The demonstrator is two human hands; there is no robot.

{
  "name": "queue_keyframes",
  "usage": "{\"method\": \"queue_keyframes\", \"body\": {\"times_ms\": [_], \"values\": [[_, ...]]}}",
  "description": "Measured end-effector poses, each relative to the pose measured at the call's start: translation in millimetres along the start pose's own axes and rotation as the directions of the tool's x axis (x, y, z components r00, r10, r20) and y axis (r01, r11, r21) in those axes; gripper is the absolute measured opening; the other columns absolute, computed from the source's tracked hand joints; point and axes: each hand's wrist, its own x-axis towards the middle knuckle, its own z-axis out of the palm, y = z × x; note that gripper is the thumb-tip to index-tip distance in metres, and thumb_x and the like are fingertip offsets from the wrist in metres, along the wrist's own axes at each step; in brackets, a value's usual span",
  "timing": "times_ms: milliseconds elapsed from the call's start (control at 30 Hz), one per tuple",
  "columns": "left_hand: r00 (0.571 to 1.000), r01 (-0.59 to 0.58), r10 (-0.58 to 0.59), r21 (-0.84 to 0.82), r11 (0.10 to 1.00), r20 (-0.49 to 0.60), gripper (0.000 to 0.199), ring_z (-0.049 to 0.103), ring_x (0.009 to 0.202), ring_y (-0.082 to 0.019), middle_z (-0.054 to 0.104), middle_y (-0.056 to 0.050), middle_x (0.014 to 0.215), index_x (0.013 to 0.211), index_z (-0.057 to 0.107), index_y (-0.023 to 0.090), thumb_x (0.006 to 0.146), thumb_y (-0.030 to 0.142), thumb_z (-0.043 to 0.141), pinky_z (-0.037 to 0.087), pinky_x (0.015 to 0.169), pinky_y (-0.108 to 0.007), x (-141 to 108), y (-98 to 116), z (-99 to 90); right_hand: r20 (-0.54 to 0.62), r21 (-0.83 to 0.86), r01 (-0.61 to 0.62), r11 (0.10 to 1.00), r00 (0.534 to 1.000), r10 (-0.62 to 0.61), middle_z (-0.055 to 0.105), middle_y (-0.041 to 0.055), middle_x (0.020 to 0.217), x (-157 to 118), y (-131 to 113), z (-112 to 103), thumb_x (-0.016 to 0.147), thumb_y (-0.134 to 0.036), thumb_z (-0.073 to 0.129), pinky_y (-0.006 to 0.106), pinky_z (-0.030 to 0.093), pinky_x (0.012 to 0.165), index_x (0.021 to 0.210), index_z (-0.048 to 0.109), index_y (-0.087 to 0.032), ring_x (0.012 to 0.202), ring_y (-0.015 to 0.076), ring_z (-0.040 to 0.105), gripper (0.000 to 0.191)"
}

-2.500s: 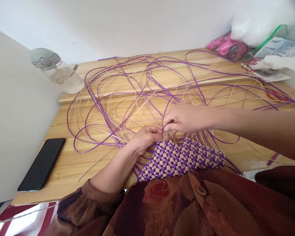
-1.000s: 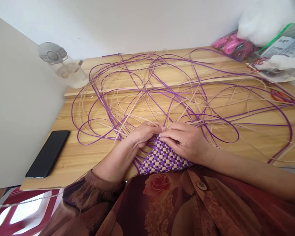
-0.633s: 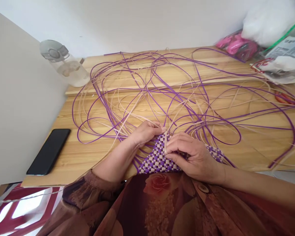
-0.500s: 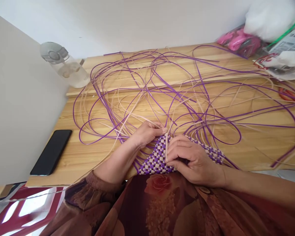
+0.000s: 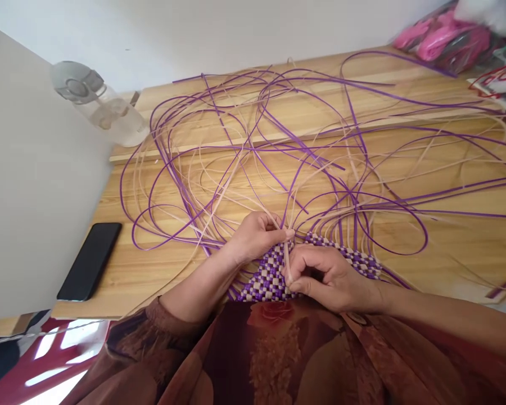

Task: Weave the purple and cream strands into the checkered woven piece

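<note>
A purple and cream woven piece (image 5: 270, 275) lies at the table's front edge, against a brown patterned garment. Long purple and cream strands fan out from it over the table. My left hand (image 5: 261, 233) pinches at its upper edge, thumb and index finger closed where a cream strand comes out. Between the thumb and fingers of my right hand (image 5: 320, 275) is the lower end of a short cream strand (image 5: 287, 260), drawn down over the weave. The right hand covers the middle of the woven piece.
On the wooden table (image 5: 143, 281) a black phone (image 5: 90, 261) lies at the left. A clear bottle with a grey lid (image 5: 101, 107) stands at the back left. Pink items in a plastic bag (image 5: 447, 36) are at the back right.
The left thumb has shifted slightly right along the weave's upper edge. My right hand has moved a little down, with the strand's end at its fingertips. The camera view has shifted slightly.
</note>
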Motion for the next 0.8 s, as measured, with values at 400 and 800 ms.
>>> {"method": "queue_keyframes", "body": {"times_ms": [400,800], "values": [[0.996,-0.049,0.063,0.216,0.975,-0.059,0.034,0.044,0.053,-0.009,0.054,0.002,0.056,0.070,0.063,0.014,0.073,0.047,0.068,0.030,0.049,-0.022,-4.3,0.9,4.1,0.041,0.267,-0.290,0.919,0.956,0.290,0.061,0.0020,0.075,2.2,1.5,-1.7,0.087,-0.027,0.061,0.023,0.048,0.067,0.078,0.056,-0.014,0.073,0.0108,0.059,0.016],[0.994,-0.035,0.037,-0.020,0.999,0.107,0.040,0.034,0.049,-0.006,0.046,0.004,0.056,0.071,0.055,0.015,0.080,0.053,0.059,0.023,0.049,-0.023,-5.0,8.6,-6.3,-0.163,-0.399,-0.265,0.878,0.963,0.216,0.069,0.0034,0.086,40.2,-17.3,-56.4,0.092,-0.031,0.048,0.024,0.048,0.065,0.111,0.063,-0.019,0.074,0.0135,0.064,0.027]]}}
